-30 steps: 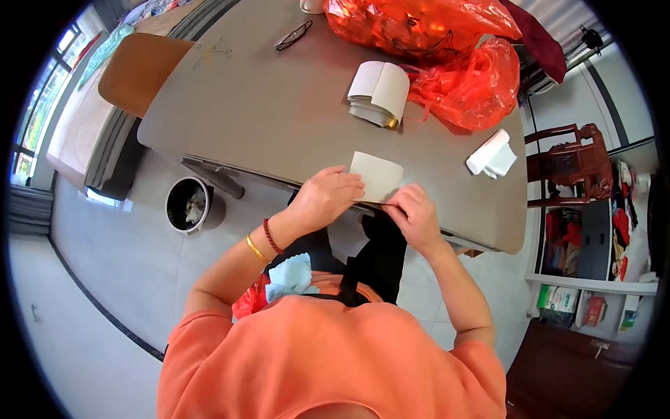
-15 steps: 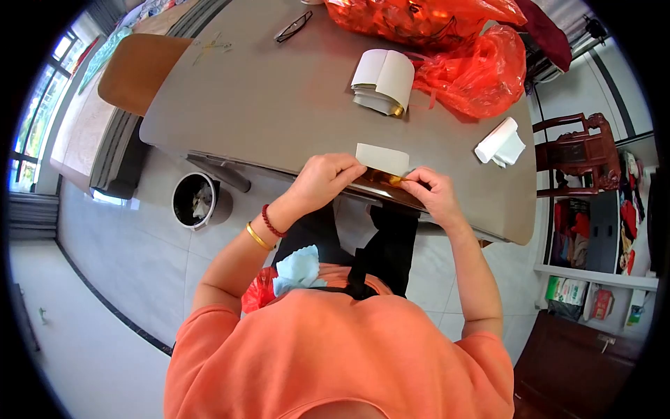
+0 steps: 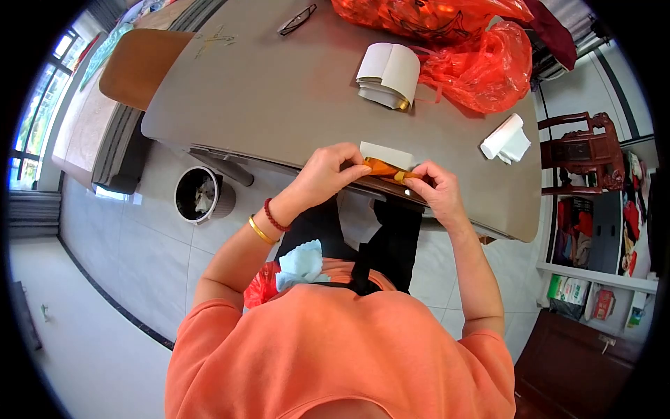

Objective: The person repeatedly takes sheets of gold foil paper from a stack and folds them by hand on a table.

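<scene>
Head view: 2 hands pinch 1 gold-faced sheet at the table's near edge.
The left hand has thumb and fingertips together on the left end of the gold-faced sheet; the right hand pinches its right end, and its pale part lies on the table beyond the gold. Farther back stands a stack of white sheets beside a red plastic bag; a white roll lies to the right, and glasses lie well apart, to the left.
</scene>
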### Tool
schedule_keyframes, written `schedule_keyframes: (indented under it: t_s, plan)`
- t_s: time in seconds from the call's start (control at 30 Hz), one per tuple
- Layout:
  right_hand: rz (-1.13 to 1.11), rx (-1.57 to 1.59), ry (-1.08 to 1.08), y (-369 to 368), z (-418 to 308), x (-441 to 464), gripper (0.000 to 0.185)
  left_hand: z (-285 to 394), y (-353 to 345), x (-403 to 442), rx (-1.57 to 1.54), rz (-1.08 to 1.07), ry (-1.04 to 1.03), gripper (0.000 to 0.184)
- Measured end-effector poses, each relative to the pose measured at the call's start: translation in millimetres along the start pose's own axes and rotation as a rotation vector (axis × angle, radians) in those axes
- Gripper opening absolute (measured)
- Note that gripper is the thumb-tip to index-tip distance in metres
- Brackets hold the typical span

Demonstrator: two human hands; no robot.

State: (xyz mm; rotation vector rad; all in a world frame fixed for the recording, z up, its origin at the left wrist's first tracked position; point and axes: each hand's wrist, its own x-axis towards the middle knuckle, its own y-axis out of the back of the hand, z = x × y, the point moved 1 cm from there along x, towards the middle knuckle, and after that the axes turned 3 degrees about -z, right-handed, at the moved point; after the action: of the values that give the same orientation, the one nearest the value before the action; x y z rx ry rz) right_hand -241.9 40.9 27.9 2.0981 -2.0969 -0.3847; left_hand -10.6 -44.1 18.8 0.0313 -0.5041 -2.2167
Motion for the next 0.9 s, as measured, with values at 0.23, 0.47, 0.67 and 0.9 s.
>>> schedule_keyframes:
  t_s: [0.23,0.47,0.67,0.9]
  plan:
    - [0.007,-0.074,0.036,3.9,8.5,2.0,0.011,-2.4,6.0,2.0,-0.195,-0.077,0.095,0.011]
    - [0.019,-0.168,0.158,3.9,11.6,1.7,0.011,5.1,2.8,4.6,-0.346,-0.028,0.110,0.023]
    - [0.064,-0.211,0.167,-1.8,3.5,-1.9,0.015,-0.1,4.7,4.3,-0.315,-0.057,0.140,0.021]
    - [0.183,-0.573,0.391,24.0,3.3,-2.8,0.016,-11.6,-1.9,-4.0,-0.183,0.103,-0.105,0.018]
